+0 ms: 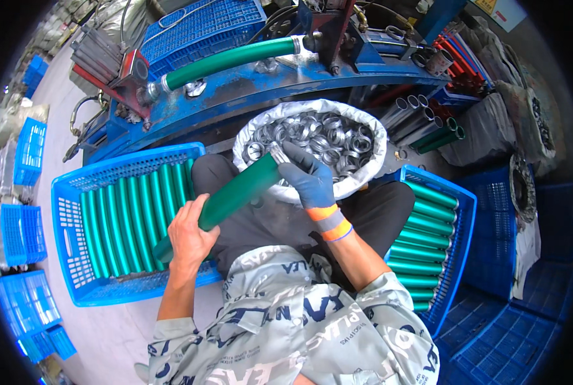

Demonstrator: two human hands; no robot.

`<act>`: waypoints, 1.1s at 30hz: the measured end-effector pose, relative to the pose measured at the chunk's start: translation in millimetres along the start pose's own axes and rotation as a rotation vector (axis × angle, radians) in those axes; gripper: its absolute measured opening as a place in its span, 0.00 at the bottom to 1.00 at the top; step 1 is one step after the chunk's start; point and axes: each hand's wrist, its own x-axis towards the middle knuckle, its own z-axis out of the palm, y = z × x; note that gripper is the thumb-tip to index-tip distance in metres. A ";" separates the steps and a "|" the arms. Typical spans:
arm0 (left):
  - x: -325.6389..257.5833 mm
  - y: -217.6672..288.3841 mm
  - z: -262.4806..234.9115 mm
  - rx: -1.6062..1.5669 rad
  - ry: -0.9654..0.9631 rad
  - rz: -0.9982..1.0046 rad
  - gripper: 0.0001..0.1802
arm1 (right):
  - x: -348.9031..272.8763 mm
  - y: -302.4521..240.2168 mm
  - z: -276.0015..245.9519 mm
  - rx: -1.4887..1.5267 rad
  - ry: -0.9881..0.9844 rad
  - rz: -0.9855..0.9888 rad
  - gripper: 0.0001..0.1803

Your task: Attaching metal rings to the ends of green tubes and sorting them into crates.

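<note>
Green tube (235, 192) lies gripped in our bare left hand (189, 234); our gloved right hand (309, 176) pinches a metal ring (277, 154) at its end, above the ring sack (370, 138).

Bare left hand (189, 236) grip closed, gloved right hand (307, 178) pinching

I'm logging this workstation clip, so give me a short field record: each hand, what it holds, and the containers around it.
left hand: bare left hand grips the green tube near its lower end
right hand: gloved right hand at the tube's upper end, fitting a metal ring
ring supply: white sack of metal rings on the lap
left crate: blue, green tubes laid side by side
right crate: blue, more green tubes
</note>
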 end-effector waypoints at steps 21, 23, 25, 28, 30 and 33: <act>89.8 84.5 -65.1 -1.908 0.028 -0.045 0.54 | -110.1 44.4 -29.3 -0.706 -0.323 -0.135 0.53; 107.4 72.6 -76.3 -1.894 0.176 0.027 0.51 | -122.2 38.4 -34.1 -0.705 -0.337 -0.135 0.52; 117.9 41.4 -74.5 -1.838 0.053 0.078 0.47 | -134.9 31.5 -34.4 -0.681 -0.363 -0.023 0.52; 116.1 24.7 -63.9 -1.791 0.065 0.035 0.34 | -145.0 26.6 -30.2 -0.654 -0.364 -0.041 0.51; 112.2 24.9 -61.7 -1.856 0.107 -0.029 0.25 | -152.2 18.5 -24.9 -0.679 -0.362 -0.012 0.49; 108.2 23.9 -56.3 -1.937 0.130 -0.042 0.25 | -160.8 19.5 -27.0 -0.659 -0.383 0.153 0.44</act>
